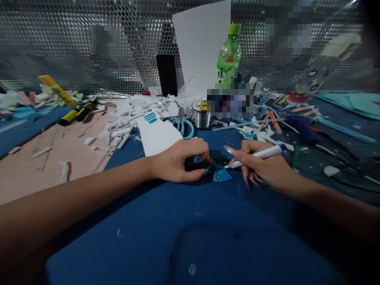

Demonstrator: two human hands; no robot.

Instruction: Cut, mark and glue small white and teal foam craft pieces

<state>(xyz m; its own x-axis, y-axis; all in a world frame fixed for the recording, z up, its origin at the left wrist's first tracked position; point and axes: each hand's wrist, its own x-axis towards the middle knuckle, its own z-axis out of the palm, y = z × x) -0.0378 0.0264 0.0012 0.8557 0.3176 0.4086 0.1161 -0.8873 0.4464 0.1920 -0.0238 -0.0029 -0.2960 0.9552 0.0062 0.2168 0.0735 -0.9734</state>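
A small, flat blue triangular piece (pixel 222 175) with a hole near one corner lies low over the blue mat (pixel 196 221). My left hand (pixel 184 160) pinches its left edge with the long-nailed fingertips of thumb and index finger. Something light blue (pixel 197 159) shows in the hollow of that hand, partly hidden. My right hand (pixel 264 168) is closed around a white marker (pixel 261 153) with a dark blue end. The marker slants down to the left, its tip touching the upper right edge of the blue piece.
Behind my left hand are a white card (pixel 158 136), blue-handled scissors (pixel 187 127) and a wire spool (pixel 202 118). A green bottle (pixel 228 59) and dark phone (pixel 166 75) stand at the back. White scraps (pixel 142 107) and a yellow-black cutter (pixel 70 115) lie left; dark cables (pixel 335 154) lie right.
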